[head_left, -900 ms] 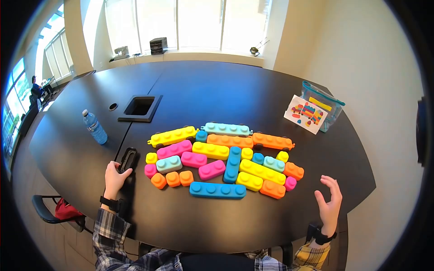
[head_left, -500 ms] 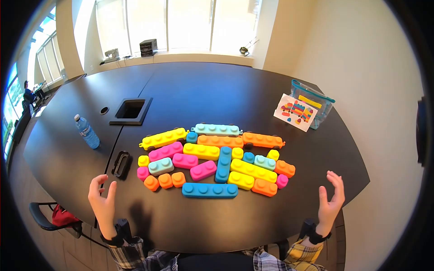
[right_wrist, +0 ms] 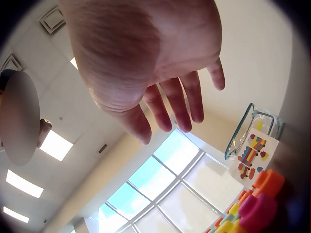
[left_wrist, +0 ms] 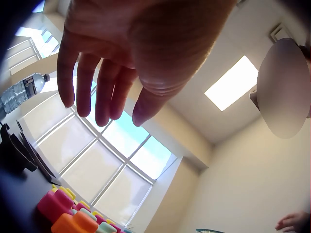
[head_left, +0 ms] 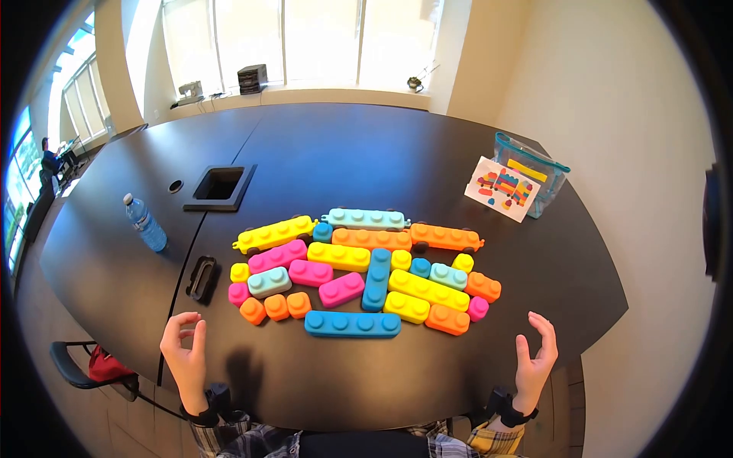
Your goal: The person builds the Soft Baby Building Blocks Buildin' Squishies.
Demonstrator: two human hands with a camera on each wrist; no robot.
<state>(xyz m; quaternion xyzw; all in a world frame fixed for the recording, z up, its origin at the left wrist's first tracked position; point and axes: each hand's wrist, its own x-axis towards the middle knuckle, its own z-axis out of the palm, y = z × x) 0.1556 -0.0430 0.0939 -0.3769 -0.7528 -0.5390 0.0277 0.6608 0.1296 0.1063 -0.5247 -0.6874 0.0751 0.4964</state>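
Note:
Both hands are raised at the near side of the table, palms facing each other, holding nothing. The left hand (head_left: 185,355) is at the lower left, below the black oval tray (head_left: 201,279); its fingers hang relaxed in the left wrist view (left_wrist: 141,53). My right hand (head_left: 536,362) is at the lower right, beyond the magenta single block (head_left: 478,308). Between them lie colourful blocks, with a long blue block (head_left: 352,324) closest to the person. Behind are wheeled pieces: yellow (head_left: 275,234), light blue (head_left: 365,220) and orange (head_left: 446,237).
A water bottle (head_left: 145,223) stands at the left, near a square table opening with a black frame (head_left: 198,206). At the right back, a picture card (head_left: 502,189) leans on a clear zip bag (head_left: 551,179). A chair (head_left: 70,369) is at the lower left.
The left hand has let go of the black oval tray and moved back toward the person, then slightly right. My right hand has shifted a little left and down. The blocks lie as before.

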